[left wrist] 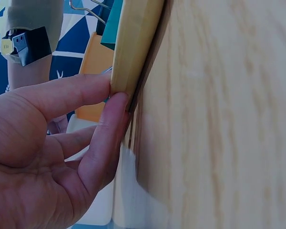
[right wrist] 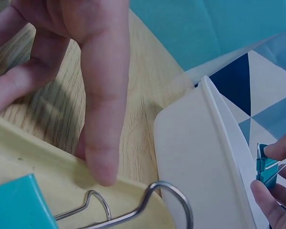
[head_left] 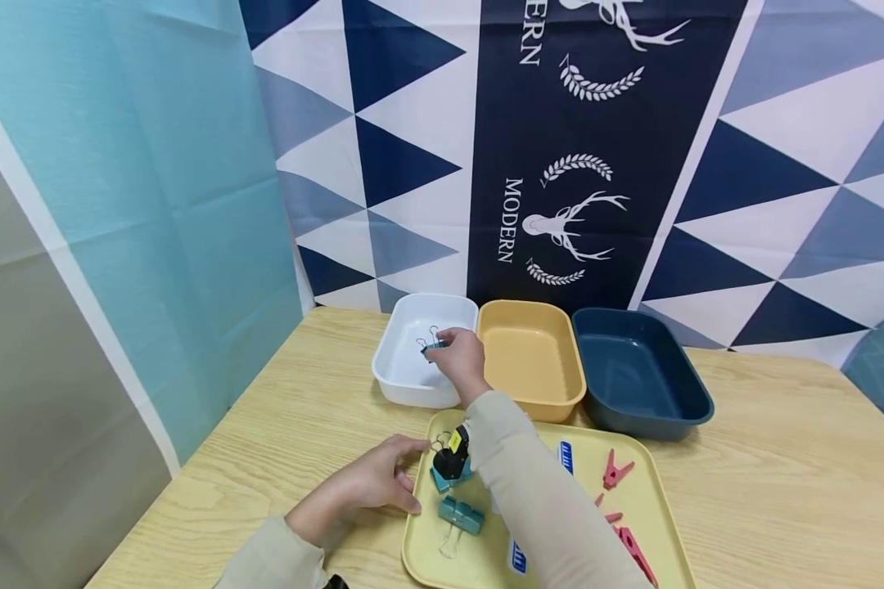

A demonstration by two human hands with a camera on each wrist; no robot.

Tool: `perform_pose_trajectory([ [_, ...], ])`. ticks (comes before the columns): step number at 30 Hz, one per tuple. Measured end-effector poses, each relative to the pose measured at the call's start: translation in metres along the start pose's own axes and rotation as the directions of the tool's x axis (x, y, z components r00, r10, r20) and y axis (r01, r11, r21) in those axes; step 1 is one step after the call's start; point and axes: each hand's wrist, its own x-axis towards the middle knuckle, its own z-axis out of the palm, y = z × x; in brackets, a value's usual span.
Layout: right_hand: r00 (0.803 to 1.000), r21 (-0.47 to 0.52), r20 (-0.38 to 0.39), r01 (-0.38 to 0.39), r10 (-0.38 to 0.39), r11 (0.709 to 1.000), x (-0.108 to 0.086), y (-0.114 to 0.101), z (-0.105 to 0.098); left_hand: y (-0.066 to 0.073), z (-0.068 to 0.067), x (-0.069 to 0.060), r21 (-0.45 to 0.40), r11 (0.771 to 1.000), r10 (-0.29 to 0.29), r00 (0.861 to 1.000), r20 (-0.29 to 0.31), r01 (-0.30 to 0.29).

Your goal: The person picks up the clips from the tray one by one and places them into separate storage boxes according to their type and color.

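In the head view my right hand [head_left: 462,360] is over the white bin [head_left: 407,394]. Its thumb and fingers pinch a teal binder clip [right wrist: 269,167] with wire handles, seen clearly in the right wrist view. My left hand [head_left: 372,478] is at the left edge of the yellow tray [head_left: 412,564], thumb and fingers gripping the rim [left wrist: 136,52]. Beside it in the tray lie a teal binder clip [head_left: 461,515] and another teal clip [head_left: 440,481], the latter partly hidden by the right wrist's camera.
A yellow-orange bin [head_left: 530,360] and a dark blue bin [head_left: 633,372] stand right of the white one. Red clothespins [head_left: 617,470] and blue-and-white items [head_left: 517,558] lie in the tray, some behind my right forearm. Patterned cloth hangs behind the wooden table [head_left: 317,368].
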Motion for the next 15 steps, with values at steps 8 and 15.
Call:
perform_pose_trajectory([
  [8, 1.0, -0.006, 0.003, -0.004, 0.004, 1.0, 0.006, 0.0, 0.001, 0.0, 0.001, -0.001, -0.017, 1.0, -0.013, 1.0, -0.006, 0.013],
  [15, 1.0, -0.006, 0.001, 0.002, -0.002, 1.0, 0.011, -0.002, 0.0, 0.0, 0.001, -0.001, -0.027, 0.999, -0.022, 1.0, -0.013, 0.021],
])
